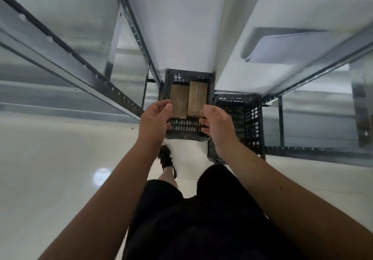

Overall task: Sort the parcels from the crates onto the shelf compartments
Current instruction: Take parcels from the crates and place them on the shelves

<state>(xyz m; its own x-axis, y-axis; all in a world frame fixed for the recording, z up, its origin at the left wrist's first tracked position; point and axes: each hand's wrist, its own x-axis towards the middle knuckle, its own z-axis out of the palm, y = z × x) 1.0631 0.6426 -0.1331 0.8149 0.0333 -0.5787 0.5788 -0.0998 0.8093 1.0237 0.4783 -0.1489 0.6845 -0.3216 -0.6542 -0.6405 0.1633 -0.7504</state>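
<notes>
Two brown cardboard parcels lie side by side in a black plastic crate on the floor: the left parcel and the right parcel. My left hand hovers above the crate's left side, fingers loosely curved, holding nothing. My right hand hovers above the crate's right side, fingers relaxed and apart, also holding nothing. Both hands are above the parcels' near ends, and I cannot tell whether they touch them. A second black crate stands to the right; no parcel shows in it.
Metal shelf racks flank the crates: one at the left, one at the right. A white flat parcel lies on the right rack's shelf. A white wall corner stands behind the crates. My legs and a black shoe are on the glossy floor.
</notes>
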